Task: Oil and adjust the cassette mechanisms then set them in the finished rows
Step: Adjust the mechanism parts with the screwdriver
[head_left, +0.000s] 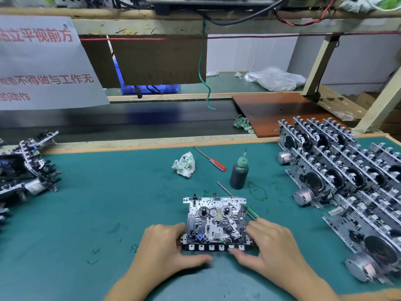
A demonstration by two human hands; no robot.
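Mech (216, 222) lies flat on the green mat (97, 203), front-centre, reel side up, key row toward the person. Both hands grip it: left hand (167, 246) curls round the left end, thumb under the key edge; right hand (269, 244) wraps the right end, w/ a green-handled tool (251, 211) poking out by its fingers – can't tell if it's pinched or just lying there.

Step looks like adjust/key check, oiling likely next. Keep it flat, press keys one at a time, watch the reels & the pale gear between them; fingers off the small springs.

Look: silver stamped plate, two black hubs, blue part near front, white key tabs.

Oil bottle (238, 174) just behind-right, red screwdriver (210, 159) & rag (184, 164) beyond. Finished rows (347, 170) at right, undone pile (28, 168) at left.
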